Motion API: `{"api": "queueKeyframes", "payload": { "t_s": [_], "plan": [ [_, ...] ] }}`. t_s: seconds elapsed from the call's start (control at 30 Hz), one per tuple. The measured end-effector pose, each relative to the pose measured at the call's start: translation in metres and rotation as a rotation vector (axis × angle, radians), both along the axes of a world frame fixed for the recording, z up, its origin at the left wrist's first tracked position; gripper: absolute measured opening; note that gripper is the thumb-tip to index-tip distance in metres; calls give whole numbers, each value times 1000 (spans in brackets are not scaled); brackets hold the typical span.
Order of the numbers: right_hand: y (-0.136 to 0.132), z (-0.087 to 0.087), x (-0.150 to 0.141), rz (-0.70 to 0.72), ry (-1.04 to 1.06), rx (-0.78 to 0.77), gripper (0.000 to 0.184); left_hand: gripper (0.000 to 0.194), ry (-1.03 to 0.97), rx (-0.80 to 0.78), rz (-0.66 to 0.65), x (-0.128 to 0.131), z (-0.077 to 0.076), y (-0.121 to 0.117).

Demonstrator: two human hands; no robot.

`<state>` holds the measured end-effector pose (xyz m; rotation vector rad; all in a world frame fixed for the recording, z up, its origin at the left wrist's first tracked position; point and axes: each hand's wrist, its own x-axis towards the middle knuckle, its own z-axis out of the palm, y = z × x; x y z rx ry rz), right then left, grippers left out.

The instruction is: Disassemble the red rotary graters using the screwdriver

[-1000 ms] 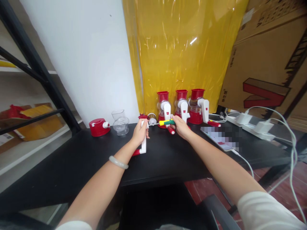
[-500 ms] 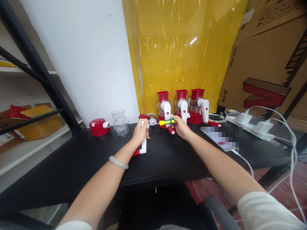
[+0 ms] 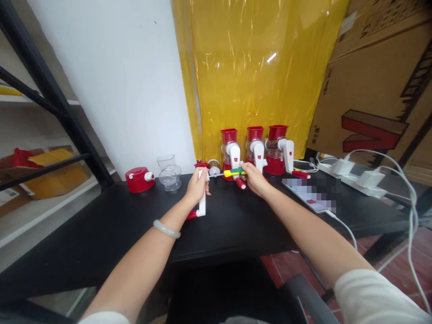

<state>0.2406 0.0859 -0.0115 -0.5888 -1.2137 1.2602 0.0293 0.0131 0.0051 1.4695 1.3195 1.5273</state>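
My left hand (image 3: 196, 187) is closed around the top of a white crank handle (image 3: 202, 204), whose red grip points left at the lower end. In my right hand (image 3: 254, 179) is a screwdriver (image 3: 232, 172) with a yellow and green handle. Its shaft points left, and the tip meets the crank near my left fingers; the exact contact is hidden. Behind the hands lies a metal grater drum (image 3: 213, 167) with a white end, beside a red part (image 3: 201, 164). A red base (image 3: 139, 180) and a clear plastic housing (image 3: 169, 174) stand to the left.
Three assembled red rotary graters (image 3: 230, 148) stand along the back, before a yellow plastic curtain (image 3: 259, 76). At right lie a phone (image 3: 303, 193) on a cable and a power strip (image 3: 354, 179) with chargers. A large cardboard box (image 3: 367, 85) leans behind them.
The screwdriver's handle has turned slightly in my right hand. Both hands and the crank handle stay almost in the same place.
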Motion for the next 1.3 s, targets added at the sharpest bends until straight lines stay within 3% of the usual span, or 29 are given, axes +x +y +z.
{"api": "queueKeyframes", "payload": {
  "t_s": [0.27,0.5,0.6,1.1,1.3],
  "plan": [
    [-2,4,2,46,43,-34,42,38,6,4,-7,-1,-2,2],
    [-1,0,4,0,-97,91,59,36,12,-2,8,-1,-1,1],
    [-2,-3,5,-15,-166,113,57,37,13,2,8,-1,-1,1],
    [-2,4,3,49,58,-17,35,39,6,4,-1,0,-2,2],
    [-3,3,3,13,-3,19,53,40,12,10,1,0,-2,1]
  ]
}}
